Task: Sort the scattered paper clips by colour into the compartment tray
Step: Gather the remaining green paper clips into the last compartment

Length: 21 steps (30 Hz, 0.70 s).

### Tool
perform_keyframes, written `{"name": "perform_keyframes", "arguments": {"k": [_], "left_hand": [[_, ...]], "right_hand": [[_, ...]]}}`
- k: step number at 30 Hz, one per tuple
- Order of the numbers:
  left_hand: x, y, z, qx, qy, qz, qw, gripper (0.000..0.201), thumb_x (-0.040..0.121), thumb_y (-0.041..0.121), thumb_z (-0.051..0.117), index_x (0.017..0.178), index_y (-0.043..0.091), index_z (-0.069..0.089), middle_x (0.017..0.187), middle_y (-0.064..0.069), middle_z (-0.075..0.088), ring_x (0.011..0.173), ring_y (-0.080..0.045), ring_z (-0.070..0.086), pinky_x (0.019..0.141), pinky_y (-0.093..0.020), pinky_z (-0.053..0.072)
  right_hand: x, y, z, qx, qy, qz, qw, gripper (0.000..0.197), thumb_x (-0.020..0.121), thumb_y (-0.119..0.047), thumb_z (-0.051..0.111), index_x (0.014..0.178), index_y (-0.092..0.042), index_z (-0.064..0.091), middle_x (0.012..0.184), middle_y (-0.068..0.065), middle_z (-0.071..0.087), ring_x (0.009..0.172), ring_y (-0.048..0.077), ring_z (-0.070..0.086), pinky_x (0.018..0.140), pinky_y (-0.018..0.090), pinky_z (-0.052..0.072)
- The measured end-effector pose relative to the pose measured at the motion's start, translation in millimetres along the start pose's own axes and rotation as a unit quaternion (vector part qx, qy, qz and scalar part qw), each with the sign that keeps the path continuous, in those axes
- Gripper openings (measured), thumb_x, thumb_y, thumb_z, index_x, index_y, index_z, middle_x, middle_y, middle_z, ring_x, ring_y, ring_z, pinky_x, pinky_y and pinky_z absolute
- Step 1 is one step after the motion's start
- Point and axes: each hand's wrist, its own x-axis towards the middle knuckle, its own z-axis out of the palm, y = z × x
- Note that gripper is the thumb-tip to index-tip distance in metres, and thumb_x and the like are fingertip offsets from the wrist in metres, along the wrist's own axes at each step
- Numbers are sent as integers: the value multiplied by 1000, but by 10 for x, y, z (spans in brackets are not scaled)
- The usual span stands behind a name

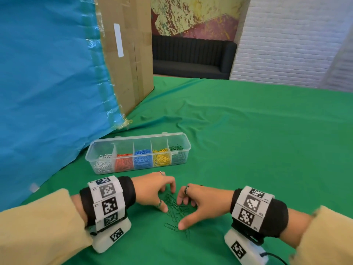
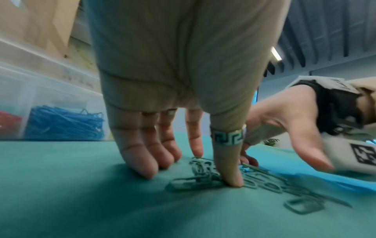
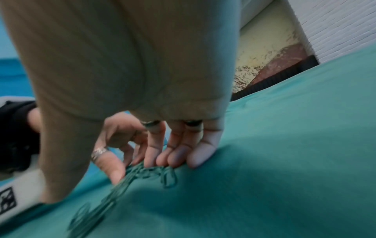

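A loose heap of dark green paper clips lies on the green cloth between both hands. My left hand stands on its fingertips at the heap's left, thumb tip pressing on clips. My right hand is at the heap's right, with its fingertips touching the clips and its thumb on the cloth nearer me. Neither hand holds a clip. Beyond the hands stands the clear compartment tray, with white, red, blue, yellow and green clips in separate compartments.
A tall cardboard box and a blue plastic sheet rise at the back left, close behind the tray. Green cloth stretches to the right and far side. A single green clip lies apart from the heap, nearer me.
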Motion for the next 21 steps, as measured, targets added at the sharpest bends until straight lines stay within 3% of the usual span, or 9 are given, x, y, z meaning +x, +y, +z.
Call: {"name": "perform_keyframes", "arguments": {"k": [2,5,8,11,15,18,21], "left_hand": [[-18,-11,-12,-12,-8,18,1000,57,71,35,78,119,23,50,106,0,44,87,-9,41,80,-25,39],[-40,1,34,-14,-14,44,999,51,69,34,80,112,20,57,103,2,43,92,-11,40,82,-23,37],[-23,-20,68,-6,-4,31,999,37,74,33,76,104,17,62,96,3,43,89,-10,40,76,-22,36],[-3,-53,55,-22,5,17,1000,30,76,29,75,101,15,65,95,0,58,77,-7,47,64,-13,37],[-5,-84,27,-59,13,4,998,26,75,25,76,99,15,70,72,18,55,57,10,49,54,-2,33],[-4,-122,-16,-100,6,-7,995,21,78,20,75,98,17,72,83,9,68,55,13,51,58,-1,37],[5,-151,-53,-145,-6,-15,989,19,79,14,73,98,16,72,92,1,72,54,13,53,61,-4,42]], "right_hand": [[-6,-8,60,-46,13,-8,999,62,73,-48,74,120,-20,45,106,-4,39,96,13,40,90,24,38],[10,-7,99,-86,13,-14,996,62,70,-48,75,119,-22,46,104,-4,34,96,13,36,93,31,38],[-8,10,53,-48,18,-26,998,46,74,-37,76,112,-21,56,102,-3,41,89,13,42,82,26,39],[-34,68,17,-20,40,-28,999,34,76,-28,76,105,-16,63,91,-3,52,70,7,47,73,22,42],[-45,133,19,15,58,-18,998,21,78,-17,74,97,-11,68,86,6,70,56,-1,51,62,10,43],[-31,173,0,22,68,-14,997,18,78,-14,74,95,-10,70,83,5,71,48,-3,52,56,6,41],[-11,215,-20,63,46,-1,997,18,79,-13,73,96,-9,70,73,-4,64,50,1,53,56,10,46]]}}
